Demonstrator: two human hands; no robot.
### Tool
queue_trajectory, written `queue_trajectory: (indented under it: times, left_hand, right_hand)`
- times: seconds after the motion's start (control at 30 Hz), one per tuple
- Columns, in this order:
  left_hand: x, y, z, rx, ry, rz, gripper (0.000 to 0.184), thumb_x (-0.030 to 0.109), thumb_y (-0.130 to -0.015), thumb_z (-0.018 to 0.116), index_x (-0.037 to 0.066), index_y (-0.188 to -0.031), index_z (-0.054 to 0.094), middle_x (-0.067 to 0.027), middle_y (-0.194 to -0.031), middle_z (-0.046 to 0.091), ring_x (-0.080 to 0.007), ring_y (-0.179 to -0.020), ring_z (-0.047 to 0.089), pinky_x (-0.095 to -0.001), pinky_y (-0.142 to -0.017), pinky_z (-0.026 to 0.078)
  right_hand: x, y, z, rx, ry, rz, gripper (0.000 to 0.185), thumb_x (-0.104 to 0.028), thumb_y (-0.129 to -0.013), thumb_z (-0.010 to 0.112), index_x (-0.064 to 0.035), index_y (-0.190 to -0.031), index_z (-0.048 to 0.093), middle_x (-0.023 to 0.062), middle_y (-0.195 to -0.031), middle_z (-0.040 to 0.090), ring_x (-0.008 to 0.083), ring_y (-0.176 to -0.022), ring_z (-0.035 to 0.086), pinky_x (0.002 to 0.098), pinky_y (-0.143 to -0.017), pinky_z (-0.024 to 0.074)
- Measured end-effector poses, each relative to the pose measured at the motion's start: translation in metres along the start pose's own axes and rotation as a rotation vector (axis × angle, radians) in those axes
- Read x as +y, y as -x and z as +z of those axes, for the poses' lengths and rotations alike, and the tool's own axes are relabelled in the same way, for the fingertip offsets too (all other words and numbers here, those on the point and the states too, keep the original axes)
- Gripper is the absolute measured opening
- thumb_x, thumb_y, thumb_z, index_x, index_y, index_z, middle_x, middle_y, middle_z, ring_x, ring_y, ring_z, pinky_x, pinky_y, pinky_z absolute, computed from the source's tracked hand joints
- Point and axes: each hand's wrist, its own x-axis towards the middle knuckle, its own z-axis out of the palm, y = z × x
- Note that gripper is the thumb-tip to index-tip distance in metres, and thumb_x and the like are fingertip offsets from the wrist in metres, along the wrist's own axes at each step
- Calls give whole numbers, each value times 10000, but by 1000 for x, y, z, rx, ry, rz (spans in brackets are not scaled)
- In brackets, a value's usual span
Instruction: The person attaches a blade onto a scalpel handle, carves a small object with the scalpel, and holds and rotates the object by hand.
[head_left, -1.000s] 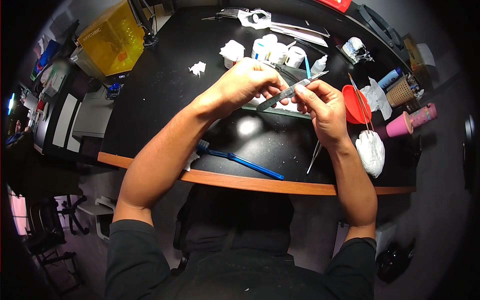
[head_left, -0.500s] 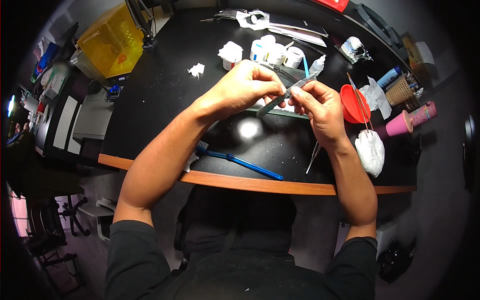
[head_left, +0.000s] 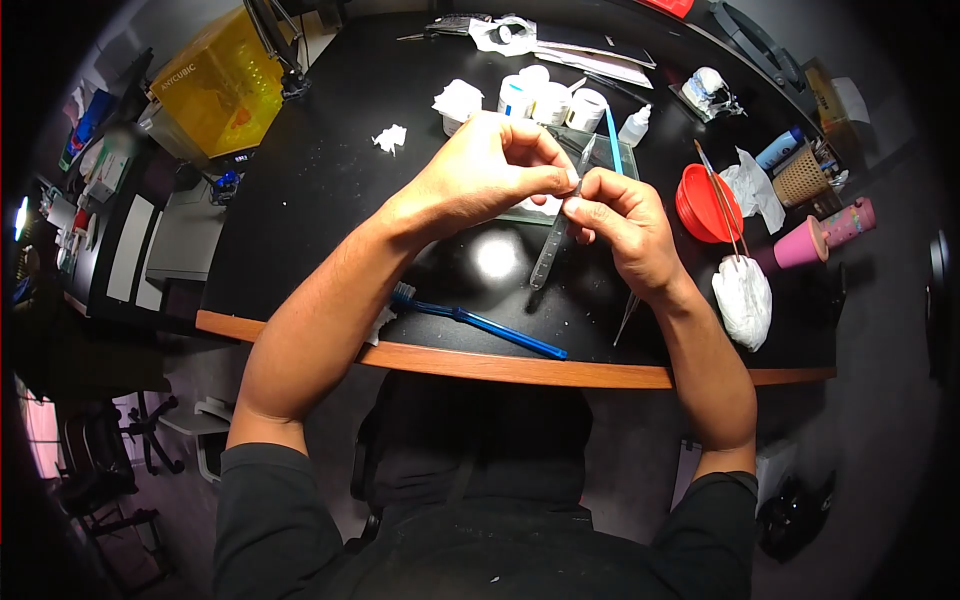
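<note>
Both hands meet over the desk on a slim grey scalpel (head_left: 545, 258), whose flat handle carries ruler-like marks and whose pointed end aims away from me. My left hand (head_left: 490, 170) pinches it near the middle with thumb and fingertips. Just to the right, my right hand (head_left: 628, 222) grips the same part between thumb and curled fingers. Fingers cover the tool's midsection. Behind and beneath the hands lies a glass plate (head_left: 628, 160), partly hidden, with something white on it.
A blue toothbrush (head_left: 510, 335) and tweezers (head_left: 627, 318) lie near the wooden edge. White jars (head_left: 550, 103) and a dropper bottle (head_left: 635, 125) stand behind. At right are a red bowl (head_left: 705, 205), a brush (head_left: 722, 195) and crumpled white tissue (head_left: 743, 300).
The scalpel has turned steeper: its handle end swung down toward me and its pointed end swung left, away from the dropper bottle. Both hands keep hold, with the right hand slightly lower.
</note>
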Motion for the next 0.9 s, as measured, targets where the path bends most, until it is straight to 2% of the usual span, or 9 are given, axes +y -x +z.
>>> queue_trajectory:
  times: [0.13, 0.53, 0.9]
  left_hand:
    - [-1, 0, -1, -5, -39, -10, 180, 152, -942, 807, -1, -1012, 743, -50, -940, 752, -109, -882, 704, -275, -861, 566]
    - [-2, 0, -2, -9, -50, -5, 158, 128, -944, 789, -11, -1000, 737, -51, -919, 749, -92, -837, 688, -259, -802, 555]
    - [-3, -1, -4, -7, -64, 0, 138, 104, -941, 788, -14, -995, 741, -61, -941, 759, -106, -862, 710, -266, -834, 571]
  right_hand:
    - [-3, 1, 3, 8, 59, 4, 155, -153, -998, 715, -45, -892, 681, -13, -783, 655, 43, -713, 555, 224, -651, 433]
    - [-4, 2, 4, 13, 134, -15, 171, -142, -993, 723, -39, -869, 666, -15, -764, 648, 37, -701, 561, 226, -637, 441]
    - [-4, 2, 3, 3, 134, -10, 156, -128, -990, 719, -33, -871, 682, -7, -776, 665, 46, -714, 576, 232, -649, 454]
